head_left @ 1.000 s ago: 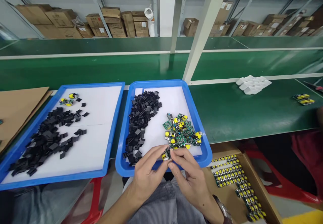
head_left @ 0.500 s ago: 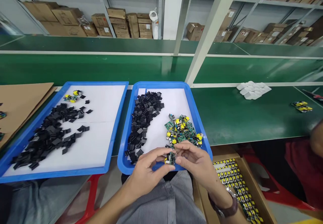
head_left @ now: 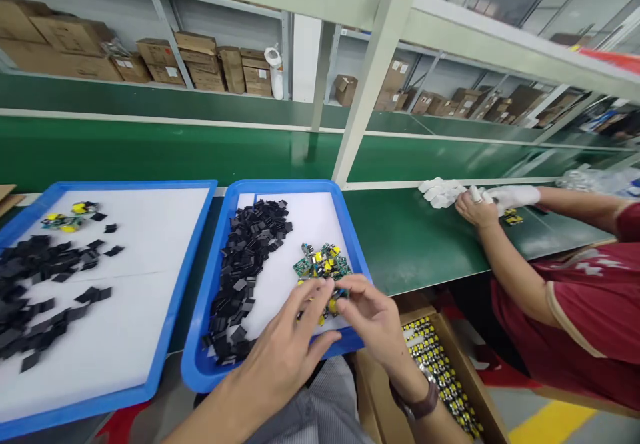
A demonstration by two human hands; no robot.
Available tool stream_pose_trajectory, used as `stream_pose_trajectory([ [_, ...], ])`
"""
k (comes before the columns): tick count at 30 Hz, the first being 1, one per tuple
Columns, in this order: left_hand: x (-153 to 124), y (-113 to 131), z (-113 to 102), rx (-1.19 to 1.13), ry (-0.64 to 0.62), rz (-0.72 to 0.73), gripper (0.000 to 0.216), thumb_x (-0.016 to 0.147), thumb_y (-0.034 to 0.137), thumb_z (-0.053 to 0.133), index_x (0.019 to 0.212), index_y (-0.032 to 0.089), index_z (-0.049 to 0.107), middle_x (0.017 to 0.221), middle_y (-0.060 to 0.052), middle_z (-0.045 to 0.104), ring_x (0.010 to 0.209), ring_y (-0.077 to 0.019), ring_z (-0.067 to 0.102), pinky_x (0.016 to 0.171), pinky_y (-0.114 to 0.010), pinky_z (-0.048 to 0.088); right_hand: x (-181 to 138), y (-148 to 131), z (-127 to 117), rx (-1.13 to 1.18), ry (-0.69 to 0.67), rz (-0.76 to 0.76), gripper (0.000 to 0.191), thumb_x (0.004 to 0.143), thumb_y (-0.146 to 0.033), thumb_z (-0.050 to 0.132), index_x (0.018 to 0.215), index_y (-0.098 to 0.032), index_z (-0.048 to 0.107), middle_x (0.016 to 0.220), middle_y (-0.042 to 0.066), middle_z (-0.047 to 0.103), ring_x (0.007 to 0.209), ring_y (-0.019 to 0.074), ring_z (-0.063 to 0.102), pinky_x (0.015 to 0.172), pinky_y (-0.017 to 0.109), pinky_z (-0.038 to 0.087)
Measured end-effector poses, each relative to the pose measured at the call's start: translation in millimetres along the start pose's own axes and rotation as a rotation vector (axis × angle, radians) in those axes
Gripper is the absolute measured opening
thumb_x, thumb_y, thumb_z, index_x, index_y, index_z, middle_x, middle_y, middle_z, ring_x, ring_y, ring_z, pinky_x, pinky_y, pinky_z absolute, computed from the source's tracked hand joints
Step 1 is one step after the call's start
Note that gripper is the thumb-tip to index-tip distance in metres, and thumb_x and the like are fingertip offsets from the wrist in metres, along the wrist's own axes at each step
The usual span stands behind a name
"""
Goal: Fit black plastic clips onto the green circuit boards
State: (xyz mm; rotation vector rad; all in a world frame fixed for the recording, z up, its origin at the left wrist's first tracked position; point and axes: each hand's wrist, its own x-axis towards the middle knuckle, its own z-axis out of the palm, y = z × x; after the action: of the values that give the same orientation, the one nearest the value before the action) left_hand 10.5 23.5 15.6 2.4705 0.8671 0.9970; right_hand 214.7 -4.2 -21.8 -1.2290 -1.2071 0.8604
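Note:
Over the near right part of the blue tray [head_left: 189, 344], my two hands are close together. My left hand [head_left: 295, 327] has its thumb apart from its stretched fingers, whose tips reach beside the right fingertips; no object shows in it. Thumb and forefinger of my right hand [head_left: 373, 321] are pinched around a small circuit board, mostly hidden by the fingers. Just beyond the hands lies a pile of small green circuit boards [head_left: 323, 262] with yellow parts. Many black flat pieces [head_left: 245, 257] are heaped along the tray's left side.
Another blue tray [head_left: 187, 264] with black pieces and a few boards stands to the left. A carton [head_left: 480, 391] with rows of boards sits low at right. A co-worker's hands [head_left: 483, 209] are near white pieces [head_left: 440, 192] on the green table [head_left: 400, 251].
The view has swung right, bringing the co-worker's arms into sight. My left fingers have come off the board and straightened; the right hand stays pinched.

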Motion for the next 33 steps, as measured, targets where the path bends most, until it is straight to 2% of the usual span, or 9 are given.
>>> stream_pose_trajectory([
  [2,10,-15,-4,0.117,-0.034,-0.020,0.060,0.104,0.034,0.060,0.158,0.017,0.041,0.148,-0.019,0.059,0.134,-0.0320,0.062,0.110,-0.048,0.057,32,21,-34,-0.257,0.167,0.005,0.038,0.093,-0.049,0.070,0.116,-0.019,0.074,0.108,0.011,0.076,0.096,0.0240,0.075,0.088,0.041,0.064],
  [4,16,-39,-11,0.232,-0.117,-0.014,0.044,0.105,0.031,0.055,0.146,0.018,0.057,0.136,-0.016,0.069,0.124,-0.0339,0.068,0.105,-0.051,0.059,70,41,-79,-0.374,0.288,0.019,0.044,0.097,-0.049,0.065,0.122,-0.013,0.071,0.102,0.013,0.076,0.089,0.0247,0.075,0.087,0.045,0.063],
  [8,22,-81,-14,0.308,-0.229,-0.095,0.033,0.101,0.027,0.053,0.129,0.019,0.070,0.122,-0.014,0.077,0.114,-0.0354,0.073,0.095,-0.050,0.062,127,60,-160,-0.595,0.376,0.056,0.032,0.102,-0.039,0.066,0.122,-0.014,0.068,0.110,0.009,0.074,0.093,0.0226,0.073,0.086,0.044,0.062],
  [12,30,-84,-6,0.275,-0.283,-0.101,0.042,0.096,0.009,0.047,0.132,0.019,0.068,0.124,-0.016,0.077,0.115,-0.0340,0.073,0.095,-0.048,0.060,143,55,-183,-0.739,0.338,-0.001,0.031,0.102,-0.035,0.067,0.129,-0.019,0.065,0.132,0.010,0.067,0.110,0.0246,0.069,0.094,0.046,0.060],
  [17,44,-67,3,0.333,-0.387,-0.138,0.055,0.083,-0.008,0.048,0.130,0.014,0.068,0.111,-0.018,0.078,0.106,-0.0335,0.073,0.086,-0.043,0.061,144,39,-123,-0.750,0.117,-0.215,0.029,0.104,-0.038,0.058,0.110,-0.015,0.075,0.116,0.019,0.073,0.116,0.0339,0.066,0.105,0.059,0.051],
  [22,40,-61,-7,0.375,-0.361,-0.180,0.054,0.086,-0.008,0.049,0.133,0.013,0.064,0.118,-0.019,0.075,0.111,-0.0339,0.071,0.093,-0.045,0.060,157,15,-18,-0.658,-0.385,-0.418,0.023,0.101,-0.030,0.065,0.120,-0.022,0.074,0.122,0.010,0.075,0.119,0.0245,0.067,0.108,0.043,0.052],
  [26,17,-51,-27,0.287,-0.275,-0.215,0.046,0.097,0.008,0.052,0.141,0.019,0.061,0.119,-0.015,0.076,0.112,-0.0336,0.072,0.091,-0.045,0.062,187,12,49,-0.654,-0.641,-0.474,0.024,0.093,-0.014,0.072,0.115,-0.021,0.077,0.114,0.009,0.077,0.114,0.0247,0.068,0.106,0.042,0.053],
  [29,-11,-43,-39,0.033,-0.176,-0.306,0.048,0.104,0.022,0.050,0.152,0.029,0.052,0.136,-0.011,0.070,0.124,-0.0298,0.068,0.106,-0.045,0.057,204,19,76,-0.667,-0.730,-0.454,0.026,0.082,-0.004,0.078,0.105,-0.017,0.081,0.106,0.011,0.077,0.106,0.0281,0.070,0.102,0.044,0.055],
  [33,-42,-41,-42,-0.295,-0.130,-0.620,0.049,0.107,0.040,0.049,0.156,0.038,0.046,0.145,-0.010,0.064,0.121,-0.0278,0.068,0.106,-0.044,0.057,211,24,83,-0.641,-0.756,-0.390,0.022,0.077,-0.001,0.077,0.093,-0.015,0.081,0.097,0.012,0.077,0.096,0.0284,0.072,0.096,0.043,0.056],
])
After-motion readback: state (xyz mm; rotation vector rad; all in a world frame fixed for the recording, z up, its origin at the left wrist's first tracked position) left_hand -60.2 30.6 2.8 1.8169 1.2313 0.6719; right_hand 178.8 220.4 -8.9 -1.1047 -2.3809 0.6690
